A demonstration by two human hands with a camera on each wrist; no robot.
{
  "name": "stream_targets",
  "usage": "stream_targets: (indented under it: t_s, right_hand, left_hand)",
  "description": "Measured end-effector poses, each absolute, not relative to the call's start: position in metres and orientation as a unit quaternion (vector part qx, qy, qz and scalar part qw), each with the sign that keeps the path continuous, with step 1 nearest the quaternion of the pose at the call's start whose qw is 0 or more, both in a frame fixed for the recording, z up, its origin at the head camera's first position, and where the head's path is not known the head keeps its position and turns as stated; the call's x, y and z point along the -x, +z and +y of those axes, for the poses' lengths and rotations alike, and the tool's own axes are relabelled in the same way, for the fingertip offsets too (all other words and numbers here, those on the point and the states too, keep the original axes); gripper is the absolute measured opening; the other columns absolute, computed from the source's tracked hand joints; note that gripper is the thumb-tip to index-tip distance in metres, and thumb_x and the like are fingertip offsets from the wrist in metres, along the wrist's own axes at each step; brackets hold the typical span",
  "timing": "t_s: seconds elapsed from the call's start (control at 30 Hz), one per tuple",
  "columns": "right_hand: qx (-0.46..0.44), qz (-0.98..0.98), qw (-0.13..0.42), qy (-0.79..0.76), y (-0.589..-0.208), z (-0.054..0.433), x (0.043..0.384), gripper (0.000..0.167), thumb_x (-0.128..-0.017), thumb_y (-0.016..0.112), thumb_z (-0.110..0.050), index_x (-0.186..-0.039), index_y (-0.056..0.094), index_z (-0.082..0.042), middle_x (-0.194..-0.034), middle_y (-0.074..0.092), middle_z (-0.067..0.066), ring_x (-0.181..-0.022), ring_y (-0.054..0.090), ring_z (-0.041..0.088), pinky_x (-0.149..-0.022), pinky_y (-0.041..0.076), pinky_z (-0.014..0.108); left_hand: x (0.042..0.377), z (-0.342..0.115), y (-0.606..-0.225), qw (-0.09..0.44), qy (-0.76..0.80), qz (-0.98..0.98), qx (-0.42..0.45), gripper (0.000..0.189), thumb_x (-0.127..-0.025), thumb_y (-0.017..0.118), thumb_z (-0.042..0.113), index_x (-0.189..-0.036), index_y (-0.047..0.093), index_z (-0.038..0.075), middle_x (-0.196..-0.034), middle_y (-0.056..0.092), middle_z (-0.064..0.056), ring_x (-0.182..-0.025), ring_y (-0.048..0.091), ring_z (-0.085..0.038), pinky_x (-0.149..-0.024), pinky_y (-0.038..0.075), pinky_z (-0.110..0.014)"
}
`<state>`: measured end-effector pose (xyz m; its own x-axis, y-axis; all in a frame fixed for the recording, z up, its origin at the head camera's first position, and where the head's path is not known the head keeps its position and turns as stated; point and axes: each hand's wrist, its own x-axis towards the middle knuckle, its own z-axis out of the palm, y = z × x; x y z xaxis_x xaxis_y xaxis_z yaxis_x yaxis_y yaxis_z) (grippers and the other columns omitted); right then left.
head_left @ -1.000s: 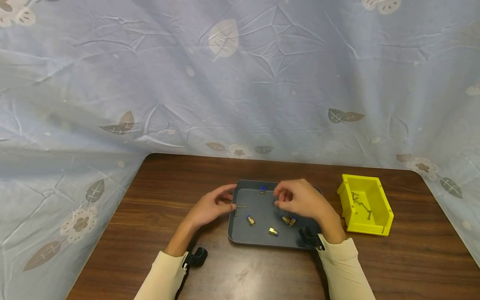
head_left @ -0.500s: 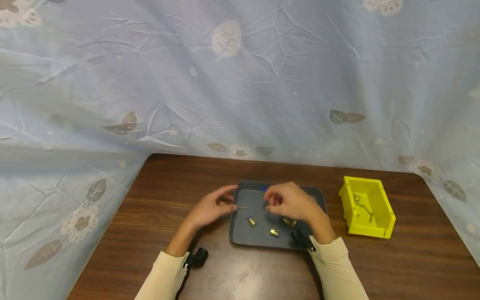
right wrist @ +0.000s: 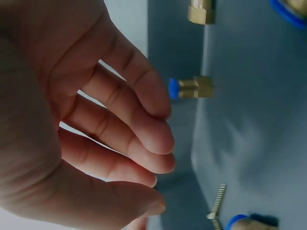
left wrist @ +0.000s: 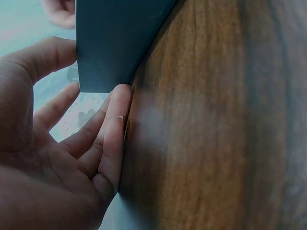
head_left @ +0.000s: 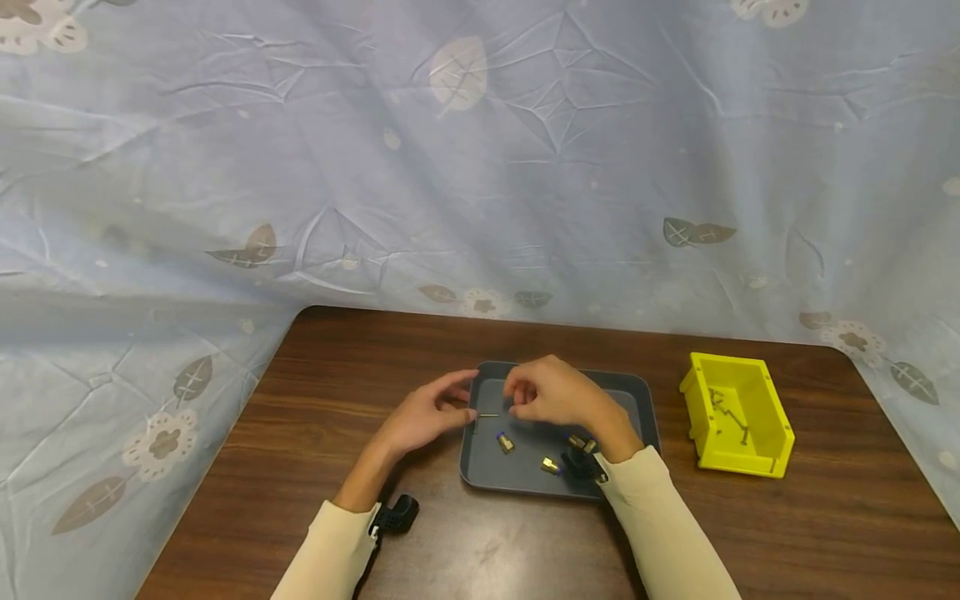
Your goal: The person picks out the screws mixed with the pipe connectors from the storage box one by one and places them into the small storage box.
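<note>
My left hand (head_left: 422, 419) is at the left side of the grey tray (head_left: 487, 475); in the left wrist view its thumb and fairly straight fingers touch the rim and outer wall. Over the tray's back left part hovers my right hand (head_left: 558, 393), its fingers loosely bent with nothing between them. Below it lie brass push-in fittings with blue collars, one left of centre (head_left: 506, 442), one near the front (head_left: 551, 466) and a pair partly behind the right wrist. A small screw (head_left: 488, 415) lies by the left thumb. The right wrist view shows a screw (right wrist: 218, 199) beside a fitting (right wrist: 252, 224).
Right of the tray, a yellow bin (head_left: 742, 462) holds several small screws (head_left: 727, 412). Both stand on a brown wood-grain table (head_left: 480, 550). A pale floral curtain (head_left: 480, 167) hangs behind and along the sides. Each wrist wears a black camera mount (head_left: 397, 515).
My right hand has moved left across the tray, from its right part to near the screws, and now covers the fitting at the back. The left hand has stayed at the tray edge.
</note>
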<state>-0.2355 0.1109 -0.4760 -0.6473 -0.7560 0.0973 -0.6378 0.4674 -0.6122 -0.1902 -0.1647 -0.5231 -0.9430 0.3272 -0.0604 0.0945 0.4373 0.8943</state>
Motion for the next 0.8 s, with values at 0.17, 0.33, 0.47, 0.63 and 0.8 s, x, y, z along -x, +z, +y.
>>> stream_targets:
  t_s: [0.17, 0.33, 0.47, 0.63, 0.8]
  right_hand:
    - [0.412, 0.857, 0.117, -0.287, -0.484, 0.099, 0.244, 0.018, -0.091, 0.085, -0.007, -0.108, 0.079, -0.005, -0.085, 0.07, -0.01, -0.076, 0.064, 0.003, -0.071, 0.055, 0.027]
    - [0.416, 0.862, 0.129, -0.259, -0.491, 0.089, 0.249, 0.018, -0.09, 0.085, -0.006, -0.107, 0.08, -0.007, -0.086, 0.07, -0.01, -0.077, 0.064, 0.003, -0.073, 0.055, 0.027]
    - [0.418, 0.867, 0.135, -0.237, -0.493, 0.082, 0.25, 0.016, -0.09, 0.086, -0.005, -0.105, 0.079, -0.008, -0.087, 0.071, -0.009, -0.079, 0.065, 0.005, -0.075, 0.056, 0.029]
    - [0.415, 0.874, 0.134, -0.215, -0.496, 0.077, 0.25, 0.015, -0.09, 0.085, -0.003, -0.101, 0.078, -0.009, -0.086, 0.07, -0.008, -0.078, 0.064, 0.007, -0.076, 0.056, 0.03]
    - [0.397, 0.878, 0.143, -0.227, -0.499, 0.076, 0.249, 0.013, -0.089, 0.084, -0.001, -0.095, 0.077, -0.01, -0.082, 0.068, -0.008, -0.074, 0.062, 0.007, -0.072, 0.054, 0.029]
  left_hand:
    - [0.191, -0.165, -0.524, 0.114, 0.519, 0.838, -0.125, 0.069, -0.1, 0.081, 0.026, -0.164, 0.056, 0.022, -0.133, 0.074, -0.011, -0.101, 0.073, -0.02, -0.092, 0.056, -0.045]
    - [0.191, -0.165, -0.523, 0.113, 0.518, 0.839, -0.125, 0.069, -0.1, 0.081, 0.025, -0.163, 0.056, 0.021, -0.133, 0.074, -0.011, -0.102, 0.073, -0.019, -0.094, 0.055, -0.046]
    - [0.19, -0.165, -0.523, 0.113, 0.519, 0.838, -0.127, 0.069, -0.1, 0.081, 0.025, -0.164, 0.055, 0.02, -0.133, 0.074, -0.012, -0.102, 0.073, -0.019, -0.094, 0.055, -0.047]
    - [0.19, -0.165, -0.523, 0.115, 0.522, 0.835, -0.129, 0.069, -0.1, 0.08, 0.024, -0.164, 0.055, 0.019, -0.134, 0.074, -0.013, -0.101, 0.074, -0.02, -0.094, 0.055, -0.047]
    - [0.19, -0.165, -0.523, 0.113, 0.522, 0.836, -0.129, 0.069, -0.1, 0.081, 0.025, -0.163, 0.056, 0.02, -0.133, 0.074, -0.012, -0.102, 0.074, -0.02, -0.094, 0.055, -0.046]
